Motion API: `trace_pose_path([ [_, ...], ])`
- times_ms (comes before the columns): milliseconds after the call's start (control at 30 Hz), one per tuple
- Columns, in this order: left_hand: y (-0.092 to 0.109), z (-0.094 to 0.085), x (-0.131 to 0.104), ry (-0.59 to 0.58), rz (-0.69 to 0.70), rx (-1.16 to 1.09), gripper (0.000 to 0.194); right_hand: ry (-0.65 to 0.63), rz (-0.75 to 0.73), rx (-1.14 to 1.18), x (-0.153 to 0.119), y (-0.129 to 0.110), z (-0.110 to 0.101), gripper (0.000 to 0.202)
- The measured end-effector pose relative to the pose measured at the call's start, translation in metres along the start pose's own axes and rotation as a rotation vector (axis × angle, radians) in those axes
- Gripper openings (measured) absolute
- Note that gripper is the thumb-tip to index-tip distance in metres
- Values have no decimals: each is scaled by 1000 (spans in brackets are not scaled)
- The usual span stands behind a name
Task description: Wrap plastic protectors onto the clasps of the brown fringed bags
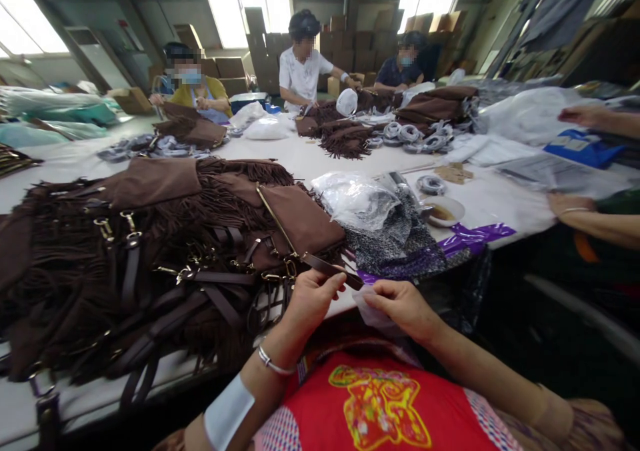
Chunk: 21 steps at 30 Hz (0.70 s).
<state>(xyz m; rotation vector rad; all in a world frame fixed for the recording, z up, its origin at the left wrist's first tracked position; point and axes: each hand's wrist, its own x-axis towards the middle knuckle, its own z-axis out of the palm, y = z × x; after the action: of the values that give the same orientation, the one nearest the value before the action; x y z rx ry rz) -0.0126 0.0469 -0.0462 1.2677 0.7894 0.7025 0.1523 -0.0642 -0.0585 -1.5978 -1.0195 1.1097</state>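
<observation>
Near the table's front edge, my left hand pinches a dark brown strap between thumb and fingers. Gold-coloured hardware shows at the strap's far end, beside a brown bag with a gold zip. My right hand is closed on a thin, whitish translucent sheet, close to the strap's near end. Whether the sheet touches the strap I cannot tell. Left of my hands lies a heap of brown fringed bags with loose straps and gold clasps.
Clear plastic over black-and-white speckled material lies ahead. A shallow bowl, a grey coil and purple plastic are to the right. Three people sit across the table; a co-worker's hands are at the right, near a blue tape dispenser.
</observation>
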Motion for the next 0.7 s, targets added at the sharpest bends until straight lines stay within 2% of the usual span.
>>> trace_pose_path([
  [167,-10,3,-6,-15,16,78,24,8,9,-10,-2,-1,-3,32],
  [467,-10,2,-16,16,29,136,21,10,41,71,-8,7,1,37],
  [700,-11,1,-19,-40,22,154,21,33,60,99,-12,15,2,35],
])
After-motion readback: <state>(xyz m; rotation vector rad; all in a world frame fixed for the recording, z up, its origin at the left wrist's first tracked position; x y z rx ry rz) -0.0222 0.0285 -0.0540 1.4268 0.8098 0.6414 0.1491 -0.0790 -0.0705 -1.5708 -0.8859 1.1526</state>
